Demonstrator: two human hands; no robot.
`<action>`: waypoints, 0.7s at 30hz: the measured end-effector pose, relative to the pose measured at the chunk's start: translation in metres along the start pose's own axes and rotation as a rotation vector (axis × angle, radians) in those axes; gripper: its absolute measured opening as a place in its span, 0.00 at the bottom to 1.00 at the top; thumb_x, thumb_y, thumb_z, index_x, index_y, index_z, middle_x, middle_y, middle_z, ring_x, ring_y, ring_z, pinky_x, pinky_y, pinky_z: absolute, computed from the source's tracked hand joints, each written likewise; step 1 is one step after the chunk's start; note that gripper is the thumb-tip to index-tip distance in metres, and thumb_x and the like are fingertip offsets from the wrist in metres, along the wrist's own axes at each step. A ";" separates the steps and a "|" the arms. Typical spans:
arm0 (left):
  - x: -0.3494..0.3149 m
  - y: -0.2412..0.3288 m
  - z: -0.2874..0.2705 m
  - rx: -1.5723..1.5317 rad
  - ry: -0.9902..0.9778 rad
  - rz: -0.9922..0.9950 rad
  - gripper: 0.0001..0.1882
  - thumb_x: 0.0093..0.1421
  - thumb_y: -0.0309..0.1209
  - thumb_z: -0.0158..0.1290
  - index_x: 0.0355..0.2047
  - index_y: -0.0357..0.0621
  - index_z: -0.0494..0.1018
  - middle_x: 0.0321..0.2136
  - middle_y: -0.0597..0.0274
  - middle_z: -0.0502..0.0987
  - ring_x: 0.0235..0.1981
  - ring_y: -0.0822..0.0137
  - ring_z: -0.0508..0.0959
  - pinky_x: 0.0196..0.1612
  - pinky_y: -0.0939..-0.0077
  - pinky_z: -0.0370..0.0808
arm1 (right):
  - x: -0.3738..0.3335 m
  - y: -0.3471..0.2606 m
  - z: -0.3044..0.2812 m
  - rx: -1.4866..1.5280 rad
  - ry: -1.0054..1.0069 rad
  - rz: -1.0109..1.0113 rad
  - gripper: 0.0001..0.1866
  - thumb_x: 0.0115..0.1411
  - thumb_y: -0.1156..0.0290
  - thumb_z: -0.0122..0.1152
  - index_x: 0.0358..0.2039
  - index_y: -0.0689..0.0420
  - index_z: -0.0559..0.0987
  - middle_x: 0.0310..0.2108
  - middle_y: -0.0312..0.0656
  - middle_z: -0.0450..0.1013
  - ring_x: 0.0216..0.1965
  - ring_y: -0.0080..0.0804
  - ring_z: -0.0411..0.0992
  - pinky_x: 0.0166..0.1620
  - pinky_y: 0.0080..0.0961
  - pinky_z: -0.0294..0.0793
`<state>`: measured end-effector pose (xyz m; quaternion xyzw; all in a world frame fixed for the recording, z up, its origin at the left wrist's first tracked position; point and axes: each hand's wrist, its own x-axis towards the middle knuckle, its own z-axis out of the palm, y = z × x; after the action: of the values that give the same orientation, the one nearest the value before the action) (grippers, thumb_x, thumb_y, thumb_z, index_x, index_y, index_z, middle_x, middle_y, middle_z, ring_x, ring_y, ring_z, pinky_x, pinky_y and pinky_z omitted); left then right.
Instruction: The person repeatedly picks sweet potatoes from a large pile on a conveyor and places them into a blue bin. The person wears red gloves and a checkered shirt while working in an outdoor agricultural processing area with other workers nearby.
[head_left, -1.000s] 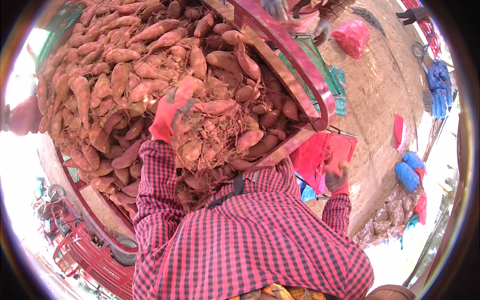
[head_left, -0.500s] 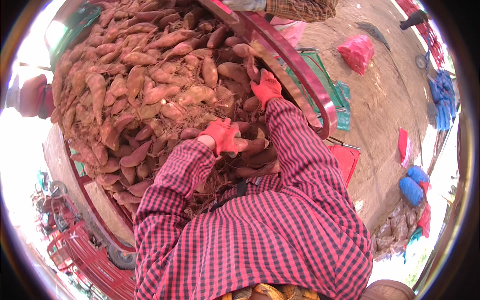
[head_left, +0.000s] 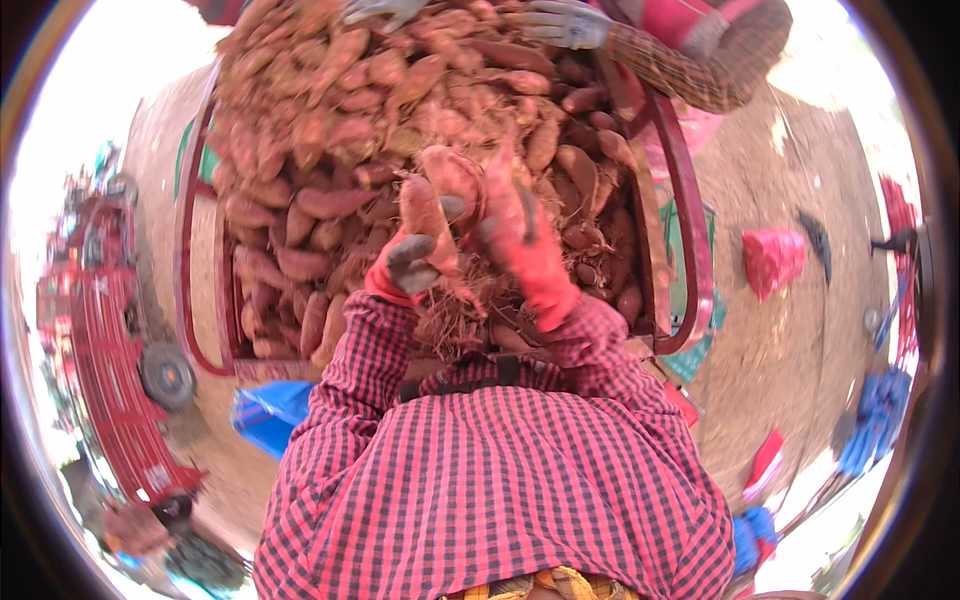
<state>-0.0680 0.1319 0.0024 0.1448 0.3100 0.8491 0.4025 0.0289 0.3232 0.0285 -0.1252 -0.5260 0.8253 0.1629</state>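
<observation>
A large heap of sweet potatoes point(head_left: 330, 205) fills a red-railed cart bed in front of me. My left hand point(head_left: 402, 268), in a red glove with a dark grey palm, is closed round a sweet potato point(head_left: 421, 208) that points away from me. My right hand point(head_left: 532, 258), gloved alike and smeared by motion, grips another sweet potato point(head_left: 503, 183), held upright. Between the two hands shows a broad sweet potato point(head_left: 455, 178); I cannot tell whether a hand holds it. Stringy roots point(head_left: 455, 315) lie beneath my hands.
A red metal rail point(head_left: 690, 250) bounds the cart on the right, another rail point(head_left: 187, 260) on the left. Across the heap, a co-worker's grey gloved hand point(head_left: 565, 22) rests on the potatoes. A blue bag point(head_left: 270, 415) and a pink sack point(head_left: 773, 262) are outside the cart.
My view has turned, so the cart now lies straight ahead. Both hands have come off the heap and together, with sweet potatoes raised in them. The co-worker's hands now show over the heap.
</observation>
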 end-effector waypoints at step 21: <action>-0.238 0.011 0.045 0.831 0.645 -0.060 0.37 0.42 0.33 0.73 0.56 0.38 0.79 0.66 0.58 0.62 0.68 0.59 0.63 0.68 0.64 0.64 | -0.037 0.075 0.068 0.009 -0.753 0.835 0.16 0.66 0.56 0.60 0.42 0.57 0.80 0.35 0.33 0.76 0.37 0.28 0.73 0.41 0.27 0.72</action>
<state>0.0985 -0.0387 0.0449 0.0144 0.7327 0.6440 0.2195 0.0266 0.2227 -0.0100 -0.0191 -0.4502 0.8096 -0.3762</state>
